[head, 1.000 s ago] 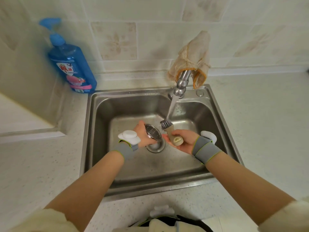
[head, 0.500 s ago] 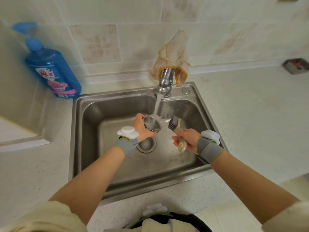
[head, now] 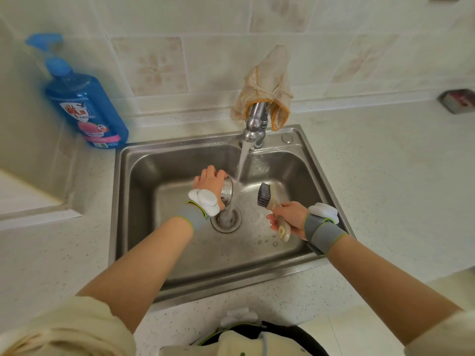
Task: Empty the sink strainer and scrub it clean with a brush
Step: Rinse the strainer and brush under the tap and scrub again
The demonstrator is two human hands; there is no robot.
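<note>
Steel strainer (head: 228, 192) sits tilted on edge in the left hand (head: 209, 183), whose fingers curl over its rim, holding it against the water stream (head: 240, 165) that falls from the tap (head: 254, 124) above the hand. Just below that hand is the drain (head: 226, 220) of the sink (head: 144, 176). To its right, apart from the strainer, the right hand (head: 289, 217) grips the brush (head: 264, 195) by the handle, dark head raised. Far to the left stands a blue pump bottle (head: 86, 109); its label's red characters are too blurred to read.
</note>
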